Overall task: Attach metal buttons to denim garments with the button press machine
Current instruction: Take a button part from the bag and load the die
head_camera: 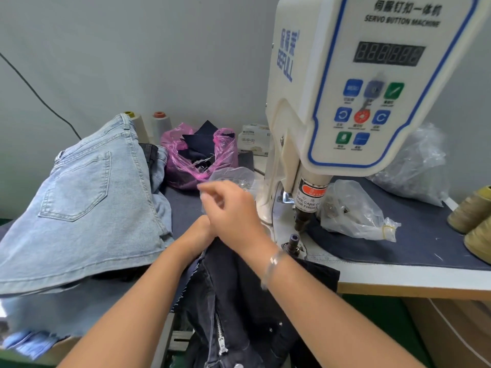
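right hand (pixel 231 205) curled, contents unclear | left hand (pixel 198 232) grips dark jeans (pixel 239 288) | advice: seat waistband flat on die (pixel 293 239) at 3 o'clock

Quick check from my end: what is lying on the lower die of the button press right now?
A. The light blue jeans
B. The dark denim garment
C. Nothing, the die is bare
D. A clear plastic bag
C: the lower die stands uncovered under the press head, while the dark denim garment hangs off the table edge to its left beneath both hands.
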A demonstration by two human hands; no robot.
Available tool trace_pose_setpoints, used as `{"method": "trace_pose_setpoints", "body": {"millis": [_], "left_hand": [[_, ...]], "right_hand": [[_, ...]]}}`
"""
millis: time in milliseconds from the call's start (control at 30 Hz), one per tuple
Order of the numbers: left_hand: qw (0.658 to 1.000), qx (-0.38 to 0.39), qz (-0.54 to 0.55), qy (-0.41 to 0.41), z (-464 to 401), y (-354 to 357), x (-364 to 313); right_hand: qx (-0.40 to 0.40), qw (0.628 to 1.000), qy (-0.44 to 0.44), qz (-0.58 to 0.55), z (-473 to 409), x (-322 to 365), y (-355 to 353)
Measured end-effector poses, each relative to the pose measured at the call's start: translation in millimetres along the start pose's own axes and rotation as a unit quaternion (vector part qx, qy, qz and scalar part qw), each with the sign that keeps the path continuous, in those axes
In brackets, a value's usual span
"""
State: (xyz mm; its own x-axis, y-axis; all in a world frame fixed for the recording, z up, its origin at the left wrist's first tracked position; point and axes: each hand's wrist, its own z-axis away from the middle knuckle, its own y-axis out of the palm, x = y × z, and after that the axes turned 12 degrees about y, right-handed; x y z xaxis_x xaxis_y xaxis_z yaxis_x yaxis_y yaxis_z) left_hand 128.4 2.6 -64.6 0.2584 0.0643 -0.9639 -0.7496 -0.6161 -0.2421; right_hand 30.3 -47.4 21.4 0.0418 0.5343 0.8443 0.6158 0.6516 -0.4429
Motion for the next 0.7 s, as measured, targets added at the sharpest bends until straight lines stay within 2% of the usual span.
{"method": "trace_pose_setpoints", "body": {"millis": [100, 200, 300, 400, 467, 533, 700], "left_hand": [[1.0, 0.014, 0.012, -0.009, 0, -3, -2], [0.997, 0.04, 0.064, 0.0, 0, -1, -5], [0.991, 0.045, 0.124, 0.0, 4, 0, -7], [0.991, 0.051, 0.125, -0.013, 3, -1, -5], [0.991, 0.05, 0.118, -0.026, 2, -1, -2], [0.991, 0.052, 0.118, -0.027, 1, -1, 0], [0.99, 0.045, 0.135, -0.015, 4, 1, -7]], "right_hand": [[0.047, 0.993, 0.046, 0.101, -57, -2, 25], [0.054, 0.969, 0.039, 0.237, -96, -14, 39], [0.07, 0.926, 0.001, 0.371, -117, -28, 47], [0.103, 0.87, -0.024, 0.481, -121, -46, 48], [0.101, 0.849, -0.038, 0.518, -116, -57, 50], [0.082, 0.854, -0.042, 0.512, -112, -63, 53], [0.006, 0.915, 0.033, 0.402, -128, -57, 59]]}}
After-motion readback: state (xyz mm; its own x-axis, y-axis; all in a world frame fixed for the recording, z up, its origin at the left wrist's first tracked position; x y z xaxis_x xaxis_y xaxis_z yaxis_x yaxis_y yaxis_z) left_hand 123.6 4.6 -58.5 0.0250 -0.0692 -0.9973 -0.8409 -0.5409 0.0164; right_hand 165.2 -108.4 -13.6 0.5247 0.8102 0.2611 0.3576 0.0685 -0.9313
